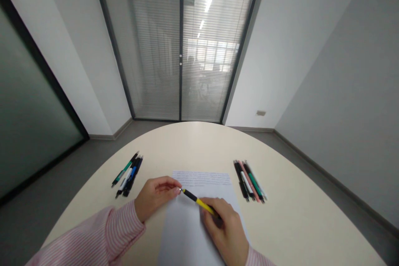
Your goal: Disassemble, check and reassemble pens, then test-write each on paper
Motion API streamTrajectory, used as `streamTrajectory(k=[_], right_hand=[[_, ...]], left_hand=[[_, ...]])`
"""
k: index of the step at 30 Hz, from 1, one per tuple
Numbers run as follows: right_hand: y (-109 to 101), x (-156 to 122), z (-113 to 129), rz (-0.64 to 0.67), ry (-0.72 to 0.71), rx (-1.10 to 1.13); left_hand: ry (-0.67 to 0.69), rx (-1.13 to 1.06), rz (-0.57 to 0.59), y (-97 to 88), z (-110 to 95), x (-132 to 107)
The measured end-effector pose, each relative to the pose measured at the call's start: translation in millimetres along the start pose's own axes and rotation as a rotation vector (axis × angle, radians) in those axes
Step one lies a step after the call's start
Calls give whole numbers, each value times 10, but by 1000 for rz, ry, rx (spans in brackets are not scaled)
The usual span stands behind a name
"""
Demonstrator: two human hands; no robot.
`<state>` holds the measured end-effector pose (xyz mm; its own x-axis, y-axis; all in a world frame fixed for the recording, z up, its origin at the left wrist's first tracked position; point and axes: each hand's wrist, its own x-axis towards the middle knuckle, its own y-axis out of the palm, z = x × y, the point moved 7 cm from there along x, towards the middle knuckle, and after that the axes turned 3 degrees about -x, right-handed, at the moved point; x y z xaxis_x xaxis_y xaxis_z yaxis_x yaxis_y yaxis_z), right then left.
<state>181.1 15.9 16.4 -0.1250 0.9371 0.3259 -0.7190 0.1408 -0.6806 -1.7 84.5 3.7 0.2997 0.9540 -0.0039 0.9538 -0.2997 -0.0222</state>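
Cream oval table (199, 141) fills the lower part of the view, its far edge curving toward a glass double door with slatted blinds (156, 50). At lower centre, a yellow-and-black pen (196, 200) slants above a sheet of paper (183, 232), held in the right hand (222, 226), whose fingers (218, 208) curl snugly around the yellow barrel. The pen's silver tip (181, 190) points up and left, ending at the loosely curled fingertips (176, 187) of the left hand (154, 197); whether they touch it or only sit just beside it, I cannot tell. That hand rests at the paper's left edge, and the right hand lies over the sheet's lower right part. Rows of small writing (199, 178) cover the sheet's upper part, too small to read. Pink striped sleeves (118, 232) run in from the lower corners. Left of the paper, a bundle of pens (127, 174) lies slanted on the table, including green and blue ones. To the right, a second bundle of pens (249, 181) includes black, pink and green ones. Grey floor (62, 166) surrounds the table, beside a dark glass panel (31, 112) at the left of the frame and a pale wall with a small socket plate (261, 113) at the right.
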Motion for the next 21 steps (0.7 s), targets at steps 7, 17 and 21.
streamTrajectory(k=[7, 17, 21], right_hand=[[4, -24, -2, 14, -44, -8], [24, -33, -39, 14, -49, 11], [27, -36, -43, 14, -54, -9]], left_hand=[[29, 21, 12, 5, -30, 16], [-27, 55, -33, -10, -3, 16], [-21, 52, -9, 14, -5, 25]])
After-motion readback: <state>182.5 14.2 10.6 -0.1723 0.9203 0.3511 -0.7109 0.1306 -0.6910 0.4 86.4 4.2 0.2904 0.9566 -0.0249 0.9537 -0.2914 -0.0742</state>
